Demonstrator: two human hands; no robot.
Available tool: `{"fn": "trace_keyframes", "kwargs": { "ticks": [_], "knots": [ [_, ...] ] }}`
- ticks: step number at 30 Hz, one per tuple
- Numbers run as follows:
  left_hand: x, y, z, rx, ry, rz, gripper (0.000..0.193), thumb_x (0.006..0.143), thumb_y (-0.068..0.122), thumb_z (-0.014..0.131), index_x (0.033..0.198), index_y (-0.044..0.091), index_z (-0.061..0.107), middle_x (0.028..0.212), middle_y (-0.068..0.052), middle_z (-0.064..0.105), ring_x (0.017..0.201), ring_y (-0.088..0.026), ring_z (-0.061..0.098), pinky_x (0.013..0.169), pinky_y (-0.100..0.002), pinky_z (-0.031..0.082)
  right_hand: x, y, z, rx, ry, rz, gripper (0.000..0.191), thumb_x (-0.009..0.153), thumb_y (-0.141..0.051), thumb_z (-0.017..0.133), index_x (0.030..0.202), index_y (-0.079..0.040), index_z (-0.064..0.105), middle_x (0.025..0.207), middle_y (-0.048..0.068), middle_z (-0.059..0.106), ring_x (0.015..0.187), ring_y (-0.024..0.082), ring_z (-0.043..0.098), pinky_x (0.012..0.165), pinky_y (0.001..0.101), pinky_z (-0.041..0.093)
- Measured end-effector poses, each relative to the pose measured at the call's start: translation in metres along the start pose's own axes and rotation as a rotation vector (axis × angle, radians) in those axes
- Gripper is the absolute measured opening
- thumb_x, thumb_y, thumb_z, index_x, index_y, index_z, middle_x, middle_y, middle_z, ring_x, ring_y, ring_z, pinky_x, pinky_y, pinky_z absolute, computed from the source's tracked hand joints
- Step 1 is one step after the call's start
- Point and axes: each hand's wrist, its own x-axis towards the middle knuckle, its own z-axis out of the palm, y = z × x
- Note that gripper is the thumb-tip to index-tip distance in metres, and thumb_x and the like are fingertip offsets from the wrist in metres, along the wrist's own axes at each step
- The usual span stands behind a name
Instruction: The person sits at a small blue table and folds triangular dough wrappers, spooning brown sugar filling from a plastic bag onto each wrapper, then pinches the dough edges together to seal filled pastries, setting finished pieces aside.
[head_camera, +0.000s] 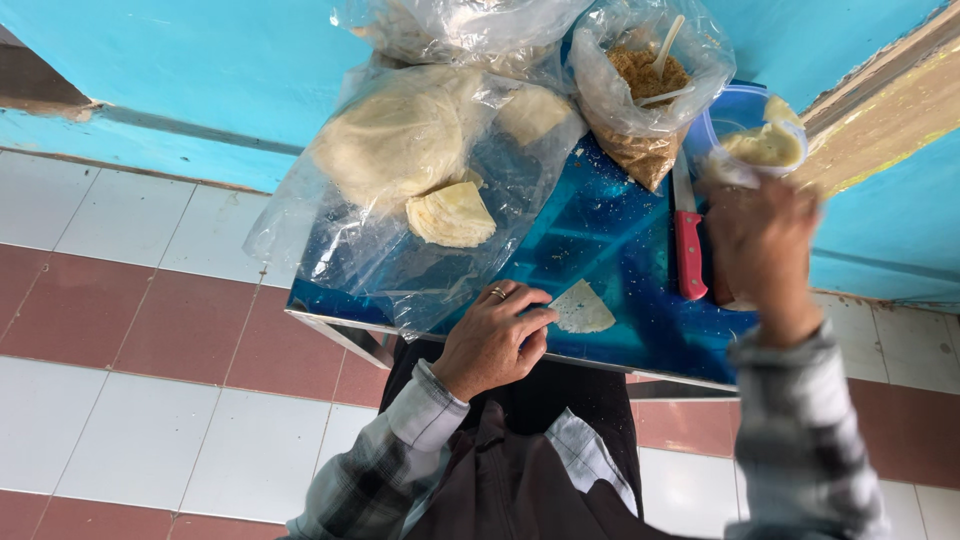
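Note:
My left hand, with a ring on one finger, rests on the near edge of a blue board, its fingertips touching a thin pale piece of flatbread. My right hand is raised and blurred over the board's right side, just below a clear tub of pale paste; I cannot tell whether it holds anything. A red-handled knife lies on the board to the left of that hand.
A clear plastic bag of stacked flatbreads covers the board's left part, with folded pieces on it. A bag of brown crumbs with a spoon stands at the back. Tiled floor lies below and a turquoise wall behind.

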Motion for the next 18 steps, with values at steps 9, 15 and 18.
{"fn": "trace_keyframes", "kwargs": {
  "ticks": [9, 15, 18],
  "knots": [
    [0.006, 0.003, -0.008, -0.035, 0.004, -0.006, 0.018, 0.085, 0.009, 0.069, 0.101, 0.006, 0.074, 0.114, -0.009, 0.068, 0.109, -0.029, 0.064, 0.102, -0.044, 0.05, 0.074, 0.105, 0.063, 0.114, -0.238, 0.262, 0.032, 0.076, -0.04, 0.084, 0.099, -0.019, 0.08, 0.158, 0.01, 0.053, 0.151, 0.042, 0.028, 0.109, 0.0822, -0.007],
    [0.006, -0.001, -0.005, -0.033, -0.011, -0.03, 0.016, 0.086, 0.009, 0.069, 0.101, 0.005, 0.074, 0.114, -0.009, 0.068, 0.108, -0.029, 0.064, 0.101, -0.044, 0.05, 0.06, 0.045, 0.015, 0.535, 0.02, 0.197, 0.026, 0.088, -0.021, 0.06, 0.113, -0.026, 0.064, 0.135, -0.005, 0.062, 0.154, 0.023, 0.047, 0.119, 0.0598, 0.033],
    [0.005, -0.003, -0.002, -0.01, 0.01, -0.012, 0.016, 0.086, 0.01, 0.069, 0.101, 0.006, 0.074, 0.113, -0.008, 0.069, 0.108, -0.028, 0.064, 0.103, -0.044, 0.05, 0.014, -0.042, -0.007, 0.484, -0.068, -0.121, 0.04, 0.083, -0.008, 0.068, 0.118, -0.027, 0.074, 0.153, 0.003, 0.055, 0.142, 0.029, 0.048, 0.116, 0.0614, 0.031]
  ]
}}
